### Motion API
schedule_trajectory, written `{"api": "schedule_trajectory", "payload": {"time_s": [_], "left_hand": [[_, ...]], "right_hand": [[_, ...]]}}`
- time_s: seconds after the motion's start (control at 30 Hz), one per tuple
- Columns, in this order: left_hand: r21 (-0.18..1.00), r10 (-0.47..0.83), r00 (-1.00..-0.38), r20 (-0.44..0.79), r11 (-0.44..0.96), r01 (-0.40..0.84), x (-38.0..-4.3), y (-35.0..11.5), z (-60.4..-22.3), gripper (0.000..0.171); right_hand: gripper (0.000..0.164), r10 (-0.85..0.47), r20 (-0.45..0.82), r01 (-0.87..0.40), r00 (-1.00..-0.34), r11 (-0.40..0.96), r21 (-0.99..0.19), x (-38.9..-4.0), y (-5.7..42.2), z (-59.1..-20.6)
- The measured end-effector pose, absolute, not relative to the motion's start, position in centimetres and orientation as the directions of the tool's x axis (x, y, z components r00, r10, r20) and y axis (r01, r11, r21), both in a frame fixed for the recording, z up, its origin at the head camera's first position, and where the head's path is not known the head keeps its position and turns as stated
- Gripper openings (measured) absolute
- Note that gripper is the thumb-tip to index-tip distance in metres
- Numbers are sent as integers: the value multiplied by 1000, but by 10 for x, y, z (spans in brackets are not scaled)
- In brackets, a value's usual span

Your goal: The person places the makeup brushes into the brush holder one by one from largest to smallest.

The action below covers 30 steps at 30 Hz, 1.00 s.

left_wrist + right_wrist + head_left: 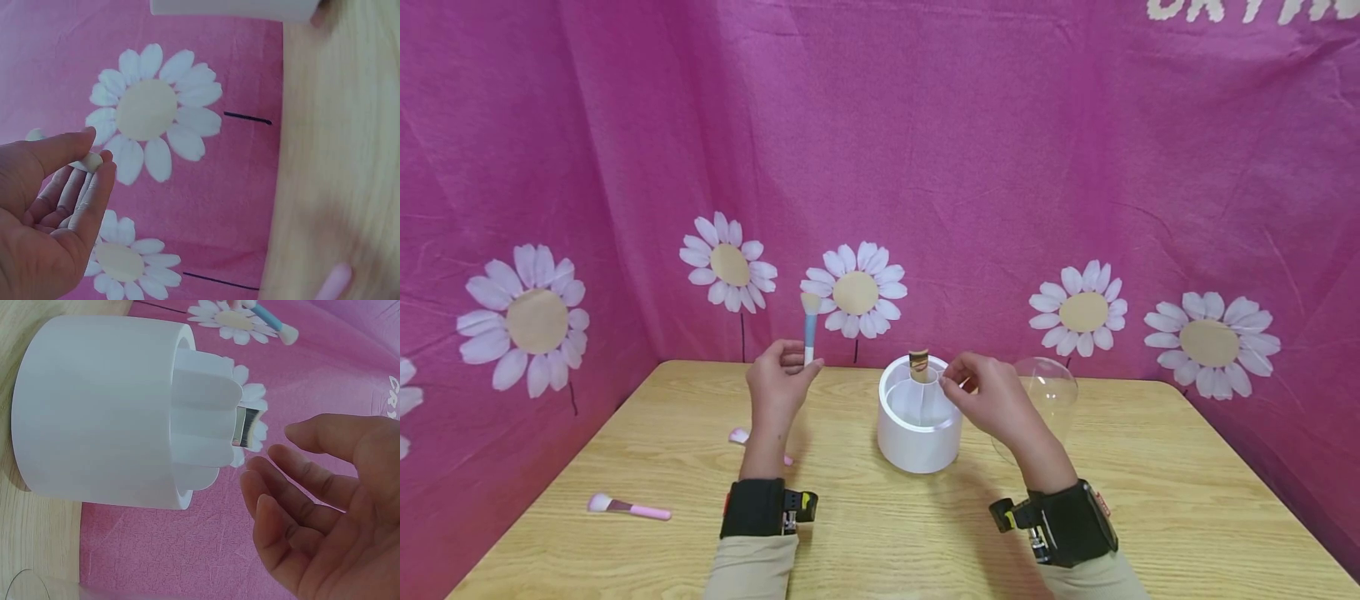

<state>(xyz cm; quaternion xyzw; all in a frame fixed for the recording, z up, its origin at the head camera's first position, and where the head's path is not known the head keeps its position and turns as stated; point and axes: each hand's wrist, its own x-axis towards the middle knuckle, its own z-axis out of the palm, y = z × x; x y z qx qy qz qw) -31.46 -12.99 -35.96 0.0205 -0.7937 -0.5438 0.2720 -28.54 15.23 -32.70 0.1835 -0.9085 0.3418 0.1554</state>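
Magenta cloth [940, 167] round the far side and flanks of a light wood-grained tabletop [865, 533] with rounded far corners; softly creased, printed with large white beige-centred daisies [854, 292], with pale lettering [1255, 8] cut off at two o'clock of the head view. At twelve o'clock from mid-table, upright on the wood, a white cylindrical holder [919, 450] with inner compartments and something gold and dark [919, 371] standing inside, perhaps a brush. At two o'clock, a clear dome [1062, 387], partly behind the right hand [992, 398], loosely bent, holding nothing, just beside the holder's top. At ten o'clock, raised above the table, the left hand [777, 383], pinching a blue-and-white brush with cream bristles [809, 329], bristles up. On the wood at nine o'clock, a pink-handled brush with white bristles [650, 512]; at ten, a second pink brush [739, 435], partly hidden by the left wrist.
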Motion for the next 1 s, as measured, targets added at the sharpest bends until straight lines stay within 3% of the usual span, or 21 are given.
{"api": "schedule_trajectory", "payload": {"time_s": [0.23, 0.43, 0.67, 1.0], "left_hand": [[886, -311, -852, 421, 345, 311, -310, -116, -351, 35], [904, -272, -867, 418, 211, 370, -313, -106, -351, 34], [883, -142, -874, 465, 142, 446, -315, -99, -352, 28], [818, 29, -825, 564, 115, 563, -314, -79, -353, 23]], "right_hand": [[10, -227, 408, -440, -884, 695, -568, -285, 152, -327], [10, -226, 412, -444, -883, 688, -573, -284, 152, -327], [9, -235, 437, -470, -868, 673, -571, -284, 150, -328], [17, -253, 508, -550, -823, 575, -606, -284, 145, -327]]}}
